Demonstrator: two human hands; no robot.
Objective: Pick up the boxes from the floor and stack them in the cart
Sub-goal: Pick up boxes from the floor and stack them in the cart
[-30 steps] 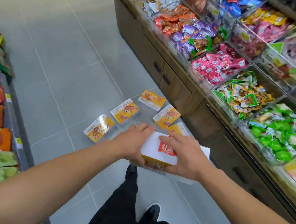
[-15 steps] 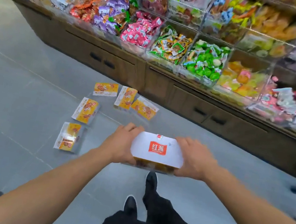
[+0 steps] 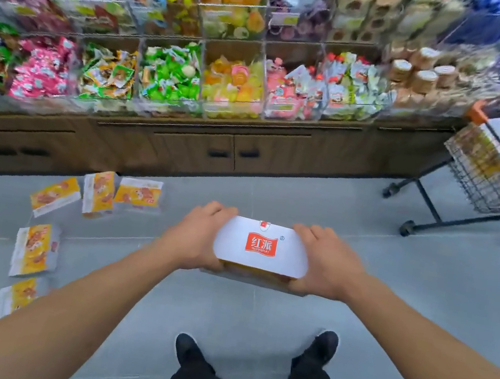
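Landmark: the held box [image 3: 262, 246].

Nearest, below the box: black trousers and two black shoes [image 3: 320, 346] on grey floor [image 3: 256, 308].

The box itself: white top, red logo, orange side showing underneath. It may be more than one stacked; can't tell. It is off the floor, in front of the person. Left hand [image 3: 198, 240] is clamped on the box's left end, fingers curled over the far edge. Right hand [image 3: 325, 263] does the same on the right end. Both are closed round it, neither is free.

Left of the box: five floor boxes [image 3: 36, 250], yellow-orange with clear wrap, lying flat and loose. Two sit down-left, three further back near the cabinet [image 3: 183, 149]. Some touch or overlap; blur hides which.

Beyond the box: wooden cabinet with dark handles. On top are clear bins [image 3: 168, 78] full of wrapped sweets: pink, green, yellow, mixed. Upper row is the same, blurred.

Far right of the box: wire cart [image 3: 487, 174] with an orange corner, well apart from the hands. Inside is a stack with white tops and orange sides, seemingly the same boxes. Count unreadable.

Progress, judged: mid-task. Some boxes look loaded already, one load is in hand on the carry step, and at least five are left on the floor. The held load is not yet in the cart.
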